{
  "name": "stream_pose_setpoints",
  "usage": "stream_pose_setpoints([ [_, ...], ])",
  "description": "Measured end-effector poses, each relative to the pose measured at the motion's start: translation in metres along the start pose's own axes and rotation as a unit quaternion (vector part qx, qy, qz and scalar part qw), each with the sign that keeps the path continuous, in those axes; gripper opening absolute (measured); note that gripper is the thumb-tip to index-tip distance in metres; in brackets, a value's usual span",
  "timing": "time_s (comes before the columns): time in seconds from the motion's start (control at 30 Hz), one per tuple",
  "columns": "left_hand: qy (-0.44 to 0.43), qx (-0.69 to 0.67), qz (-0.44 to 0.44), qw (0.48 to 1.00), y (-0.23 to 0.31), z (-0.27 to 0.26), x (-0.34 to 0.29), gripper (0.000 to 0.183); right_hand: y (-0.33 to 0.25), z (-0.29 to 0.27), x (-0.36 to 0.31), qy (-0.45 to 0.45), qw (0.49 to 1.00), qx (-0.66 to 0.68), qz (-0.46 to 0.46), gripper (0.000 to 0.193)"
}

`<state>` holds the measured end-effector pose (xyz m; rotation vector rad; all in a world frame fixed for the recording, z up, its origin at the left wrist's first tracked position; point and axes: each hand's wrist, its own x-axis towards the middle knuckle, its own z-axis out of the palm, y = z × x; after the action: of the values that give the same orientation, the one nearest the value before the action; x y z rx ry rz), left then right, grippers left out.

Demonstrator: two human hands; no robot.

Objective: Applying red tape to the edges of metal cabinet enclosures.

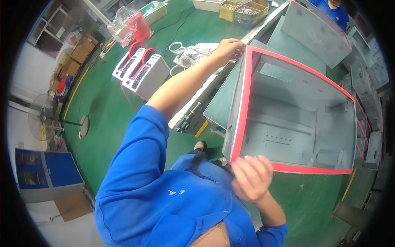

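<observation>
A large grey metal box (284, 119) lies with its open side facing up toward me, red tape (242, 107) running along its rim. My right hand (253, 177) is at the near left corner, fingers curled together against the taped rim. My left arm reaches out to the far left corner, where my left hand (230, 48) is closed beside the rim; its fingertips are partly hidden, and what they hold is unclear. Just left of that hand lies a crumpled grey-white cloth (197, 55).
Two white tape dispensers (142, 72) with red rolls stand at the left. Trays of small parts (245, 10) sit at the back. Another grey metal panel (314, 31) stands beyond the box, near a co-worker in blue (331, 12). A standing fan (45, 117) is far left.
</observation>
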<state>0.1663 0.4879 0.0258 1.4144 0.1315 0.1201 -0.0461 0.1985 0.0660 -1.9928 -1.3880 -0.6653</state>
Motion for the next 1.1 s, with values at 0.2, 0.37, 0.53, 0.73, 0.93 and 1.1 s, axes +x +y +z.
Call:
stream_pose_setpoints([
  [0.2,0.035,0.026,0.043,0.998,-0.006,-0.014,-0.033,0.024,0.051,-0.008,0.066,-0.007,0.837,0.372,0.402,0.040],
  [0.37,-0.014,0.043,0.062,0.997,0.002,-0.014,-0.074,0.026,0.106,0.055,0.105,0.017,0.643,0.511,0.570,0.049],
  [0.53,-0.014,0.082,0.052,0.995,0.008,-0.024,-0.109,0.025,0.116,0.083,0.124,0.016,0.571,0.604,0.556,0.045],
  [0.73,-0.007,0.074,0.033,0.997,0.016,-0.028,-0.128,0.022,0.113,0.089,0.128,-0.003,0.550,0.632,0.545,0.044],
  [0.93,-0.021,0.079,0.048,0.996,0.014,-0.021,-0.131,0.023,0.101,0.085,0.136,0.008,0.575,0.597,0.560,0.042],
  [1.1,-0.043,0.085,0.086,0.992,0.014,-0.008,-0.132,0.021,0.102,0.083,0.135,-0.021,0.577,0.600,0.554,0.048],
])
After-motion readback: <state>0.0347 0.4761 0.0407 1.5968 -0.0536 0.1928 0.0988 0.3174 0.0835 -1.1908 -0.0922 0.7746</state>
